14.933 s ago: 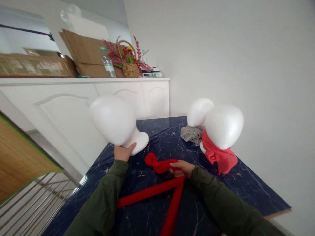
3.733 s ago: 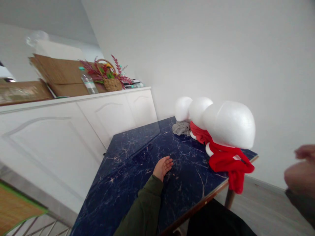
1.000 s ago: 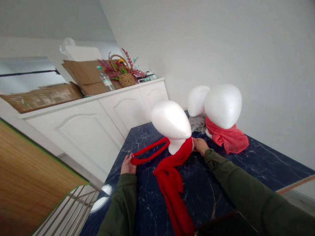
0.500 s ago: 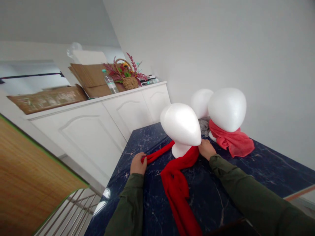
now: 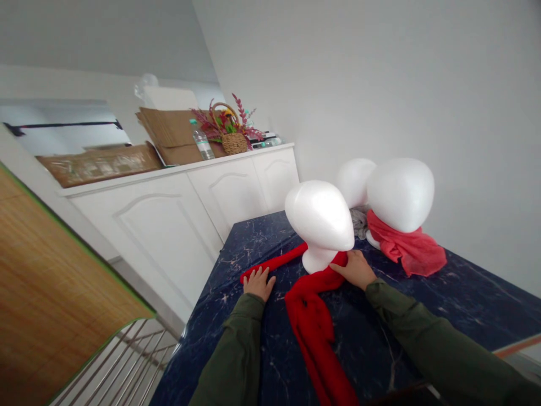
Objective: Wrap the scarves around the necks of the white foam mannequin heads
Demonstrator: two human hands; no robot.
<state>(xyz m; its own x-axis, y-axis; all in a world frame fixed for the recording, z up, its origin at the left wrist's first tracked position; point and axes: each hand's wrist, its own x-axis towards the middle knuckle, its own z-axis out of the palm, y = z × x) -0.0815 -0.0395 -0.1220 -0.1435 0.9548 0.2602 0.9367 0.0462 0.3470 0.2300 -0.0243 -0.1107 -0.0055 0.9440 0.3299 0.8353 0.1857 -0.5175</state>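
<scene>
Your left hand point(image 5: 258, 282) lay flat and released on the thin end of the red scarf point(image 5: 315, 316) on the tabletop point(image 5: 422, 293), your right hand point(image 5: 357, 269) pinched it at the neck of the foam head point(image 5: 320, 217), which a hard tug could probably have tipped.

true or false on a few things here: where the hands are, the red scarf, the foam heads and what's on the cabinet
1. The left hand rests on one end of the red scarf. True.
2. The right hand holds a bottle. False: it presses the scarf at the base of the nearest foam head.
3. The table is plain white. False: it is dark blue marble.
4. A flower basket stands on the white cabinet. True.
5. The foam head with the pink scarf lies tipped over. False: it stands upright.
</scene>
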